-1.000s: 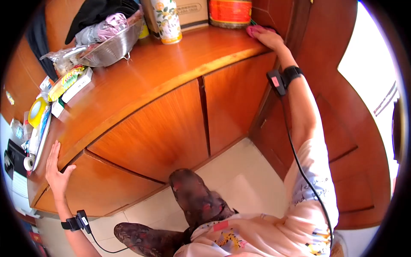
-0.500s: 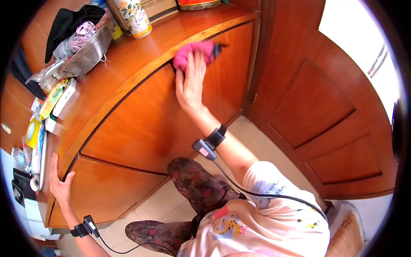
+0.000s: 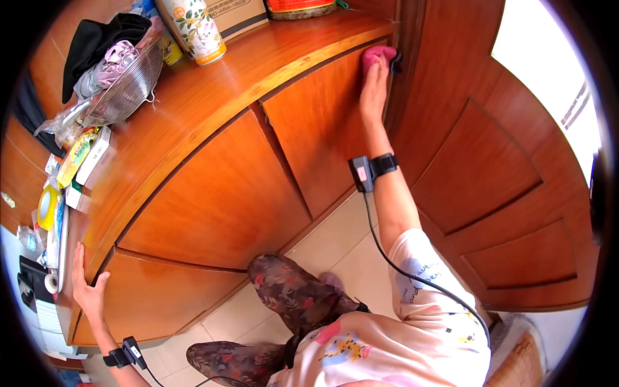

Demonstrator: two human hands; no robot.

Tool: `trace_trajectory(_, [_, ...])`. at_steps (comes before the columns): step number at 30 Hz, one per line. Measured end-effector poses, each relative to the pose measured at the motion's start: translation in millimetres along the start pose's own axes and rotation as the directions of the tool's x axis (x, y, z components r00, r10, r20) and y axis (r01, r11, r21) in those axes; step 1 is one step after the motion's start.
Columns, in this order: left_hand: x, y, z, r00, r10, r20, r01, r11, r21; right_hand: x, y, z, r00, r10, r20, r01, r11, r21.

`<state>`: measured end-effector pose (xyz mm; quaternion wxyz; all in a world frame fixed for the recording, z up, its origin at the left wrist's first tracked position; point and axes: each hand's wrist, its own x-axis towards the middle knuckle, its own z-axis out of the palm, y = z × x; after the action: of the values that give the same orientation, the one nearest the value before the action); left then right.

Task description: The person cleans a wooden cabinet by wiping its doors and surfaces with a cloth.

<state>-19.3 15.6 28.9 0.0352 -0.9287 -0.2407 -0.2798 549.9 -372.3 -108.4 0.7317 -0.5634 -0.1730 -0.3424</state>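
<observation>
A bright pink cloth [image 3: 379,54] is pressed against the upper right corner of the curved wooden cabinet's front [image 3: 329,122]. My right hand [image 3: 373,93] is stretched out over it, its fingertips on the cloth; a dark bit shows at the cloth's right side. My left hand [image 3: 89,289] rests on the cabinet's edge at the left, thumb apart from the fingers and holding nothing.
On the cabinet top stand a wire basket [image 3: 138,77] of clothes, a floral can [image 3: 196,32], a cardboard box [image 3: 237,16] and several small packages. A panelled wooden door [image 3: 477,168] is at the right. Cables run from my wristbands.
My right hand has moved right along the cabinet front with the pink cloth, from the middle to the corner by the door frame. My left hand has stayed on the edge.
</observation>
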Motion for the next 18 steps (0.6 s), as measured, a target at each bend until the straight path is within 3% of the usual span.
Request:
trace_trajectory(1, [1, 1, -1, 1.000, 0.009, 0.001, -0.009, 1.000, 0.002, 0, -3, 1, 1.000, -0.001, -0.003, 0.001, 1.000, 0.001])
trace_trajectory(3, [1, 0, 0, 1.000, 0.006, -0.003, -0.006, 1.000, -0.001, -7, -8, 16, 0.973, 0.205, -0.104, -0.190, 0.972, 0.138])
trace_trajectory(4, [0, 1, 0, 1.000, -0.002, -0.004, 0.002, 1.000, -0.004, -19, -13, 27, 0.960, 0.236, -0.152, -0.209, 0.962, 0.173])
trace_trajectory(6, [-1, 3, -1, 1.000, -0.012, -0.001, 0.012, 1.000, -0.008, -33, -14, 30, 0.969, 0.239, -0.061, -0.222, 0.952, 0.210])
trace_trajectory(8, [-2, 1, -1, 1.000, -0.020, -0.002, 0.020, 1.000, -0.014, -90, -53, 51, 0.990, 0.140, 0.011, -0.141, 0.980, 0.138])
trace_trajectory(9, [-1, -2, 0, 1.000, -0.012, -0.006, 0.012, 1.000, -0.009, -129, -67, 62, 0.999, 0.030, 0.033, -0.032, 0.997, 0.069])
trace_trajectory(10, [-1, -2, 1, 1.000, -0.005, 0.000, 0.005, 1.000, -0.001, -175, -74, 77, 0.984, -0.177, 0.023, 0.179, 0.979, -0.099])
trace_trajectory(14, [-2, -2, 0, 1.000, 0.001, 0.004, -0.001, 1.000, -0.017, -212, -64, 71, 0.979, -0.160, 0.128, 0.173, 0.980, -0.098])
trace_trajectory(17, [-3, -6, -1, 1.000, 0.020, 0.004, -0.020, 1.000, 0.010, -171, -31, 48, 0.973, -0.206, 0.104, 0.225, 0.946, -0.234])
trace_trajectory(18, [-1, -4, 1, 1.000, 0.009, 0.003, -0.009, 1.000, 0.006, -125, -13, 37, 0.993, -0.106, 0.045, 0.115, 0.947, -0.299])
